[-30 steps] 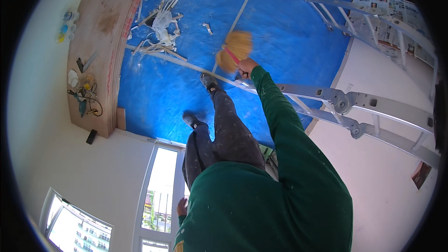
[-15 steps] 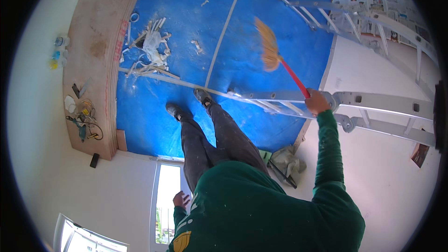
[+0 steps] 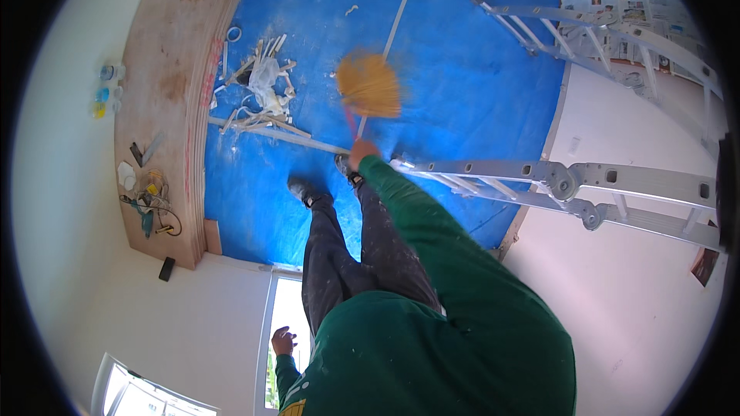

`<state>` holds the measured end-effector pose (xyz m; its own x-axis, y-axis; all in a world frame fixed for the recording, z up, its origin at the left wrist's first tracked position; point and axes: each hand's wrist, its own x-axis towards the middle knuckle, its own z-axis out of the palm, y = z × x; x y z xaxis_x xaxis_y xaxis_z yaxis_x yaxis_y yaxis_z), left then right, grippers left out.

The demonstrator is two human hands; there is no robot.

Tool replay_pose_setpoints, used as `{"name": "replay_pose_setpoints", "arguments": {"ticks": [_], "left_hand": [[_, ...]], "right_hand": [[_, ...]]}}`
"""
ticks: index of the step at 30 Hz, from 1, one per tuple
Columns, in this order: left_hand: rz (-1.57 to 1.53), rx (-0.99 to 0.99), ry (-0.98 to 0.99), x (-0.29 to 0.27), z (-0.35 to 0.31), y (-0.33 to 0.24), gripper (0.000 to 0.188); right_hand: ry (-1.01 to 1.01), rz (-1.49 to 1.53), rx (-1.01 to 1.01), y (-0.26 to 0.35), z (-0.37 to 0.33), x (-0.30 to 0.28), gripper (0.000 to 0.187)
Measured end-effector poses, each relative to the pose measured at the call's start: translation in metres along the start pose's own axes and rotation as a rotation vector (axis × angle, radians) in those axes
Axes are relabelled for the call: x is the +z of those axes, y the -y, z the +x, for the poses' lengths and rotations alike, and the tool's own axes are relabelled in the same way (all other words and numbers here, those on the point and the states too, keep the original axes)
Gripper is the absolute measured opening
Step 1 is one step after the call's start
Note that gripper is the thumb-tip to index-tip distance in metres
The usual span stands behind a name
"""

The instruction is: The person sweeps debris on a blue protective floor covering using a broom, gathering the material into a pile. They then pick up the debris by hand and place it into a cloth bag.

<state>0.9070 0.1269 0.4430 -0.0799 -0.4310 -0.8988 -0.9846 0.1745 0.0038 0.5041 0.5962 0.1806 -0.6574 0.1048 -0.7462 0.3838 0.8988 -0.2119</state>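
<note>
My right hand is closed round the red handle of a broom. Its straw-coloured bristles fan out over the blue floor covering and are smeared by motion; I cannot tell whether they touch it. Left of the bristles lies a heap of debris, made of wood strips, pale scraps and crumpled clear plastic. My left hand hangs low beside my body, holding nothing, with its fingers apart and slightly curled.
A folding aluminium ladder stands at the right, and another ladder is behind it. A stack of boards along the left carries a corded green power tool and small items. Newspaper sheets cover something at the far right.
My right hand has swung the broom from the right across to the left, in front of my feet, nearer the debris heap. My left hand stays low at my side.
</note>
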Motion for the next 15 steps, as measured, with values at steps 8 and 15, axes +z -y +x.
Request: {"name": "replay_pose_setpoints", "arguments": {"ticks": [8,15], "left_hand": [[-0.146,0.145,-0.004,0.016,0.026,-0.027,0.035],[-0.201,0.006,0.069,0.037,0.036,0.011,0.033]], "right_hand": [[-0.224,0.166,-0.188,-0.019,-0.157,-0.129,0.038],[-0.434,-0.182,0.017,-0.153,-0.228,-0.305,0.035]]}}
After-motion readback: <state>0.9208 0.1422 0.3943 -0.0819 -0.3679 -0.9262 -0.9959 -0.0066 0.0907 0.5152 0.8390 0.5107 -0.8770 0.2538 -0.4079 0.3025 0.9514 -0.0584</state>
